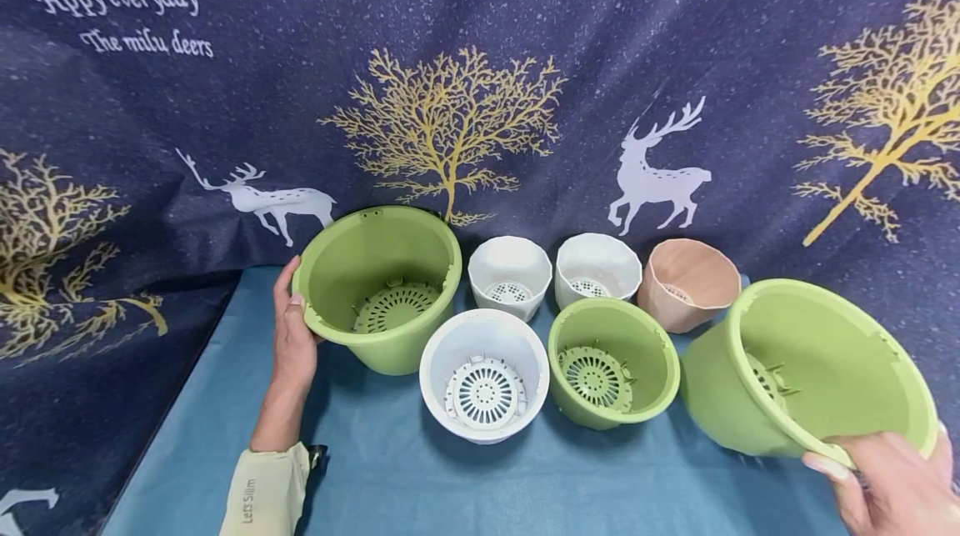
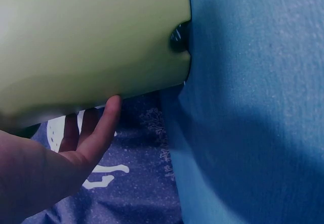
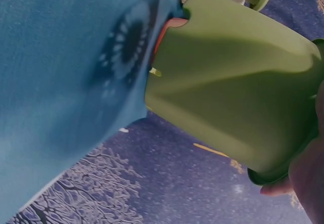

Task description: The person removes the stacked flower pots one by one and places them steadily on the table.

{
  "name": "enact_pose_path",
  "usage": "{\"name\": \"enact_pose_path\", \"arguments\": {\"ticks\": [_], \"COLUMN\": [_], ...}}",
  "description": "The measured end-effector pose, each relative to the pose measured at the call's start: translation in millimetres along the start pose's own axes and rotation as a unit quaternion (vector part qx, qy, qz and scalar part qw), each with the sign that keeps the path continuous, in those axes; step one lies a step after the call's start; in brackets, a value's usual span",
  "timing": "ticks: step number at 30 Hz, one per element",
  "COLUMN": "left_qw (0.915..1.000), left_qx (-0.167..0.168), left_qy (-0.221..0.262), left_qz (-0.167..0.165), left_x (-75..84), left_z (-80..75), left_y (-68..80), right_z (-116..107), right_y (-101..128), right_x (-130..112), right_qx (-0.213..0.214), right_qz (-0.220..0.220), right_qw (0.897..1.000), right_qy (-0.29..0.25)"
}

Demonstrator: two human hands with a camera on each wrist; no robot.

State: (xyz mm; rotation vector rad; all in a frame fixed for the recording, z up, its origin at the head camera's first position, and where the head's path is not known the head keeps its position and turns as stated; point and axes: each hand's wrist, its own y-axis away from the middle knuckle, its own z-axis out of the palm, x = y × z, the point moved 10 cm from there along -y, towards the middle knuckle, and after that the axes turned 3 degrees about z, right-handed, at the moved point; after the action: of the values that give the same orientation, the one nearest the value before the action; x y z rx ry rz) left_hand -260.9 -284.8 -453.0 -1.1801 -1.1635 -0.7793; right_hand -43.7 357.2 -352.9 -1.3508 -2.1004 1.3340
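My left hand (image 1: 295,340) holds a large green flowerpot (image 1: 405,344) at its left rim, thumb at the edge. In the left wrist view, fingers (image 2: 104,125) of that hand lie along the pot's outer wall, low near the blue cloth. At the right, my right hand (image 1: 892,473) grips the near rim of another large green flowerpot (image 1: 720,390), which is tilted with its base toward the left. The right wrist view shows this pot's outer wall (image 3: 228,87) and its slotted shadow on the cloth. Most of the right fingers are hidden behind the rim.
Between the large pots stand a white flowerpot (image 1: 485,328) and a smaller green flowerpot (image 1: 615,313). Behind them are two white faceted pots (image 1: 510,257) and a terracotta-coloured one (image 1: 693,269). A dark patterned curtain (image 1: 480,2) hangs behind the blue cloth-covered table (image 1: 420,490).
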Motion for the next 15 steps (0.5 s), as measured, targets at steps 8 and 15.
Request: {"name": "enact_pose_path", "arguments": {"ticks": [8,15], "left_qw": [1.0,1.0], "left_qx": [0.006,0.001], "left_qy": [-0.005,0.002], "left_qz": [-0.003,0.002], "left_x": [-2.4,-2.3], "left_z": [-2.5,-2.2], "left_y": [0.8,-0.7], "right_z": [15.6,21.8], "right_y": [22.6,27.3], "right_x": [18.9,22.3], "right_qx": [-0.051,-0.039], "right_qz": [0.053,0.048], "right_qw": [0.996,0.997], "right_qy": [0.04,0.053]}}
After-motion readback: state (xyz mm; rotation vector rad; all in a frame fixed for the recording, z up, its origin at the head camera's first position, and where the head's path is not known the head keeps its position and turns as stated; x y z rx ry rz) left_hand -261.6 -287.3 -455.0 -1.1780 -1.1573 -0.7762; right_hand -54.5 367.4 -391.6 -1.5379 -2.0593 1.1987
